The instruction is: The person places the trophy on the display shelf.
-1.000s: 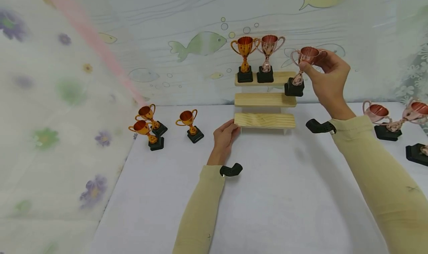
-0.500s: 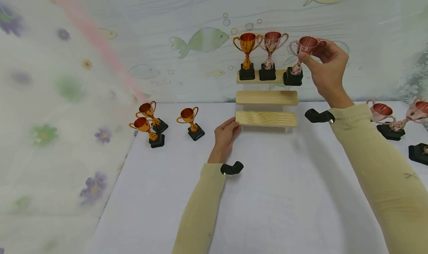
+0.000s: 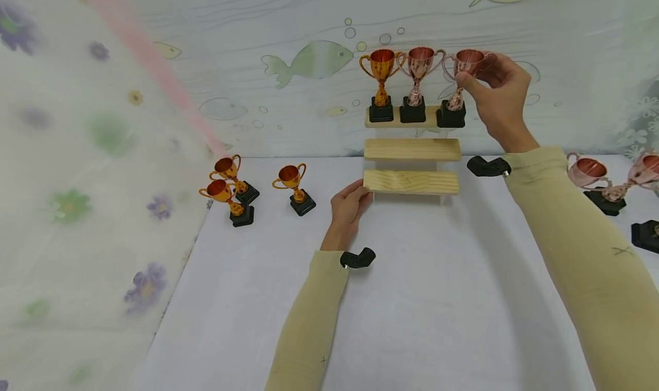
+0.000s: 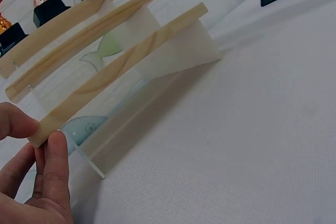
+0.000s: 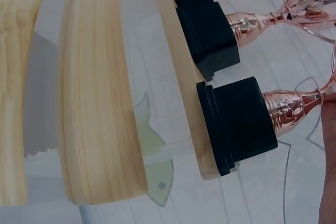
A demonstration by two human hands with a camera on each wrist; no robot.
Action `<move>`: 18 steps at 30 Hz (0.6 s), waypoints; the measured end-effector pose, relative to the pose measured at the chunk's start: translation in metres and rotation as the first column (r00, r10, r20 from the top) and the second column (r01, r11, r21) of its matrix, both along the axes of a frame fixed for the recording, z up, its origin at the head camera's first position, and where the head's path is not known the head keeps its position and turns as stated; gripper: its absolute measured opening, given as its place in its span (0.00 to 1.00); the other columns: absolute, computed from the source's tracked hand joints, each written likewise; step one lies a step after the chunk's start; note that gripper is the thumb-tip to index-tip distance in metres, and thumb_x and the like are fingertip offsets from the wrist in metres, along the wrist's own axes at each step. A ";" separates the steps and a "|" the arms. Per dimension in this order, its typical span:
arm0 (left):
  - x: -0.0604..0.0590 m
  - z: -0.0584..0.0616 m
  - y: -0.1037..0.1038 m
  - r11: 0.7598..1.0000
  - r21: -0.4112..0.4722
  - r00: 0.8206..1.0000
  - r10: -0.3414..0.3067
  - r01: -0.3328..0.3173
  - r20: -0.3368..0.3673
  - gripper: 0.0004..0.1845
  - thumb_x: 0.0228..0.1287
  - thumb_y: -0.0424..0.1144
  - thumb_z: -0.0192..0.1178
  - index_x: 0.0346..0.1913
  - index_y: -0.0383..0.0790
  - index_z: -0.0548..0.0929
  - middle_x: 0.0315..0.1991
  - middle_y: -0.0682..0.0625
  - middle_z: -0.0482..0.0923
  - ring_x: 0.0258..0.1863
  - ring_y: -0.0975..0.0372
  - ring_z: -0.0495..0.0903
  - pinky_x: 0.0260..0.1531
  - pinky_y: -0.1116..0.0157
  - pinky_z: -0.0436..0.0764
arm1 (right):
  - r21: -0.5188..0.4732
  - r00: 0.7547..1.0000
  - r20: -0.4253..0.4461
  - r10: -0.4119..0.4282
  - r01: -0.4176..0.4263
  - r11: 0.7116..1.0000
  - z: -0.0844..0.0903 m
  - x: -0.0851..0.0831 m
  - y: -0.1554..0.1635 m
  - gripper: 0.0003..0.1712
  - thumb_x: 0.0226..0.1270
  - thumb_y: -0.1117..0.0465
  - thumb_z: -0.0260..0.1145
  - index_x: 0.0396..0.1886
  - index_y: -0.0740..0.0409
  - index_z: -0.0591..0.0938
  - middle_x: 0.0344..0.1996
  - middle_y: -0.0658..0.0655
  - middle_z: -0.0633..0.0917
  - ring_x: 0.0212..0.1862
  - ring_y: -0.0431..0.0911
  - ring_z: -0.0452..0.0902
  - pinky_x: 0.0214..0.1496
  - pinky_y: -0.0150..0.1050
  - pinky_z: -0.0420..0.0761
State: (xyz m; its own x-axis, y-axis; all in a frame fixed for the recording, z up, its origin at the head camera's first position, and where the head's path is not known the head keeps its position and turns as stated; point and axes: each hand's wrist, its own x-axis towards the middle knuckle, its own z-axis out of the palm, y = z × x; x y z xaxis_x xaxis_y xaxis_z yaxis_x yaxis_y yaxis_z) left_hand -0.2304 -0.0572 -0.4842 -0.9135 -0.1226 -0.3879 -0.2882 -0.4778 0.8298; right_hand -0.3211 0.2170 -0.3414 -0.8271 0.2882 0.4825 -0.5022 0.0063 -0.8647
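My right hand (image 3: 496, 93) pinches the cup of a rose-gold trophy (image 3: 455, 102), whose black base (image 5: 239, 124) sits at the right end of the top shelf (image 5: 181, 61). To its left on that same shelf stand another rose-gold trophy (image 3: 419, 73) and a gold trophy (image 3: 381, 76). Below are the bare middle shelf (image 3: 412, 149) and bottom shelf (image 3: 411, 182) of the wooden three-step stand. My left hand (image 3: 347, 212) grips the left end of the bottom shelf, thumb (image 4: 18, 121) above and fingers (image 4: 56, 163) beneath in the left wrist view.
Several gold trophies stand on the white table (image 3: 412, 299) at left: one (image 3: 294, 188) alone, a close pair (image 3: 226, 193). More rose-gold trophies (image 3: 612, 190) are at the right edge, partly cut off. A fish-patterned curtain (image 3: 309, 99) hangs right behind the stand.
My right hand has carried the rose-gold trophy up and slightly left, from in front of the shelf's right end onto it. My left hand keeps its grip on the bottom shelf.
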 end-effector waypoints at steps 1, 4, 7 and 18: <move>0.000 0.000 0.000 1.000 0.000 1.000 0.000 0.000 -0.001 0.17 0.64 0.23 0.62 0.56 0.30 0.85 0.52 0.38 0.83 0.43 0.60 0.85 0.49 0.67 0.86 | 0.001 1.000 0.001 0.000 0.000 1.000 0.000 -0.001 0.000 0.16 0.55 0.70 0.78 0.44 0.59 0.87 0.38 0.51 0.85 0.44 0.43 0.80 0.54 0.31 0.79; 0.000 0.000 0.000 1.000 0.000 1.000 0.000 0.000 0.002 0.17 0.64 0.23 0.62 0.56 0.30 0.85 0.53 0.37 0.83 0.43 0.60 0.86 0.50 0.66 0.86 | -0.008 1.000 0.006 0.005 -0.005 1.000 -0.001 -0.003 0.001 0.16 0.56 0.70 0.79 0.44 0.59 0.87 0.39 0.52 0.85 0.44 0.43 0.81 0.54 0.31 0.79; 0.000 -0.001 0.001 1.000 0.000 1.000 -0.002 0.002 0.007 0.17 0.64 0.23 0.62 0.56 0.30 0.85 0.53 0.37 0.83 0.43 0.59 0.86 0.50 0.66 0.86 | -0.014 1.000 0.009 0.004 -0.004 1.000 -0.002 -0.003 0.001 0.16 0.55 0.70 0.79 0.43 0.58 0.86 0.40 0.52 0.85 0.45 0.43 0.81 0.54 0.30 0.80; -0.001 0.000 0.001 1.000 0.001 1.000 0.003 -0.003 0.008 0.17 0.65 0.24 0.62 0.56 0.31 0.85 0.53 0.38 0.83 0.42 0.60 0.85 0.50 0.66 0.86 | -0.005 0.999 0.034 0.019 -0.019 1.000 -0.001 -0.004 0.002 0.19 0.56 0.69 0.79 0.47 0.58 0.86 0.42 0.52 0.84 0.46 0.43 0.81 0.55 0.30 0.80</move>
State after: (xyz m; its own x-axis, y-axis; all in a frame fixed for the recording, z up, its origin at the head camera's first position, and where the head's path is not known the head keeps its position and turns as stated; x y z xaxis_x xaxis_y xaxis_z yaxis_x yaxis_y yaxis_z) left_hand -0.2311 -0.0561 -0.4846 -0.9102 -0.1244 -0.3950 -0.2933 -0.4796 0.8270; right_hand -0.3254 0.2195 -0.3429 -0.8483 0.2744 0.4529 -0.4728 -0.0074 -0.8811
